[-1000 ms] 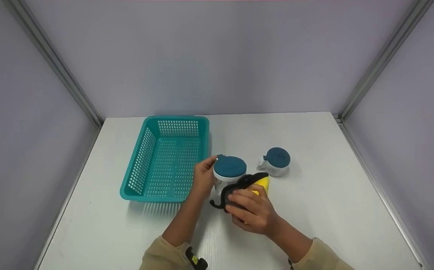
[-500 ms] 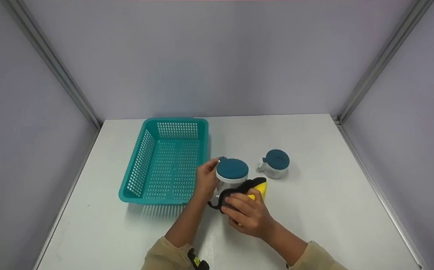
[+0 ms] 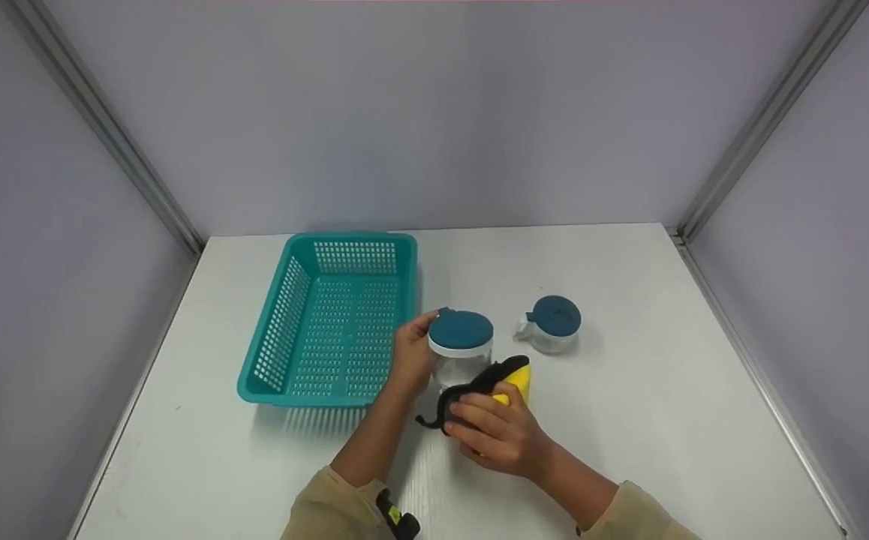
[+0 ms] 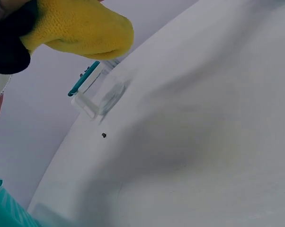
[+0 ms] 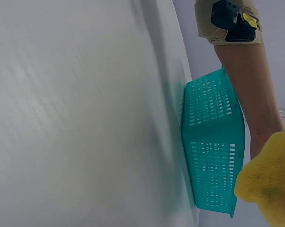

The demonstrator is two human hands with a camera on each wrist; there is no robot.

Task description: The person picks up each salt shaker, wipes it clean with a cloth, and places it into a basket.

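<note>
hands gripping lidded jar point(image 3: 460, 349), cloth point(image 3: 506, 375)

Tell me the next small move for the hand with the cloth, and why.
Probably slide the yellow and black cloth farther around the jar. The left hand grips the jar's side and steadies it on the table, and the right hand presses the cloth against its near wall only.
</note>
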